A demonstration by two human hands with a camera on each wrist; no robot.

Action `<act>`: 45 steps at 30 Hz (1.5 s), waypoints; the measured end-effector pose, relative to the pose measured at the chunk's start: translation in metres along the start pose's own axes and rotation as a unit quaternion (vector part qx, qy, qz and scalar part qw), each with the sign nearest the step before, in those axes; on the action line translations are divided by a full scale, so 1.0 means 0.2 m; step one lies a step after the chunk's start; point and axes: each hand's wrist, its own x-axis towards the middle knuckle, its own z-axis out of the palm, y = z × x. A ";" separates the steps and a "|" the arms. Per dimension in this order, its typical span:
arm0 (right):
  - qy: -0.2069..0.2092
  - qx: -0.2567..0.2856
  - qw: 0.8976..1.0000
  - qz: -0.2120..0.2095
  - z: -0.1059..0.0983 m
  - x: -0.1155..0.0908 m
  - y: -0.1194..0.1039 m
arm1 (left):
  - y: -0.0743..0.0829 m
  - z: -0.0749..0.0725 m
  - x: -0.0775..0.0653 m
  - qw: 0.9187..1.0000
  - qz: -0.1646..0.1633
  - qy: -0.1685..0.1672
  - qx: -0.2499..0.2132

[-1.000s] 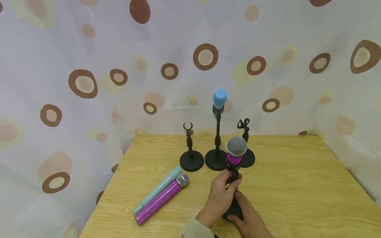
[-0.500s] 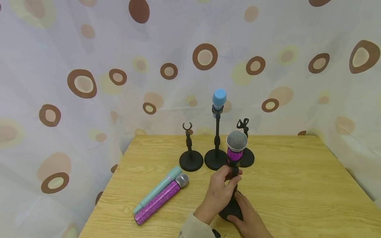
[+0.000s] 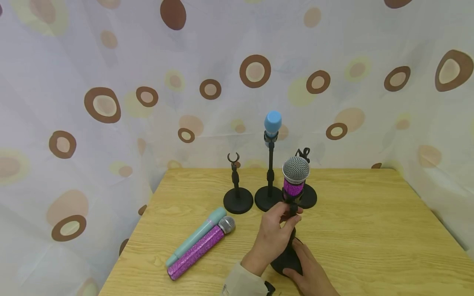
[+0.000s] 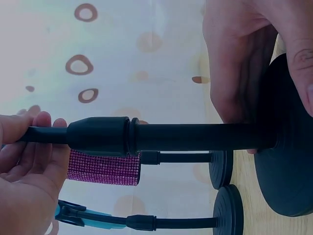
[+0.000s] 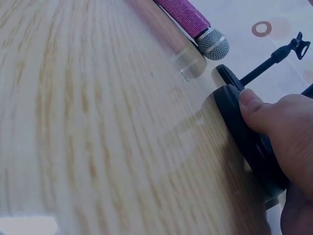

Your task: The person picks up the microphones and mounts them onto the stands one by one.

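A person's two hands brace a black microphone stand (image 3: 286, 264) at the near part of a wood-grain table (image 3: 374, 230), a rhinestone-studded purple microphone (image 3: 296, 169) seated in its clip, grille uppermost. The left hand (image 3: 271, 234), reaching up from the lower middle of the head view, closes thumb and bent fingers around the upper pole, just below the clip. The right hand (image 3: 312, 271) comes in low on the other side and clasps the round base, thumb pressed on it near the rim; whether that base touches the tabletop is hard to tell. Wood surface stretches from the right hand to the table's right edge, while the back edge runs behind three more stands. A short stand (image 3: 238, 200) with a C-shaped clip is at left, a taller stand (image 3: 270, 176) holds a light-blue microphone (image 3: 273, 121), and a third stand (image 3: 309, 197) is partly hidden behind the purple grille. Left of the hands, a teal microphone (image 3: 196, 237) and a glittery purple microphone (image 3: 196, 251) lie slantwise, side by side. Marks on the beige sleeve (image 3: 244, 283) are too small to read.
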 end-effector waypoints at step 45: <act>-0.018 -0.001 0.999 0.033 0.00 0.00 -0.01 | 0.03 -0.04 0.03 0.994 0.003 -0.078 0.079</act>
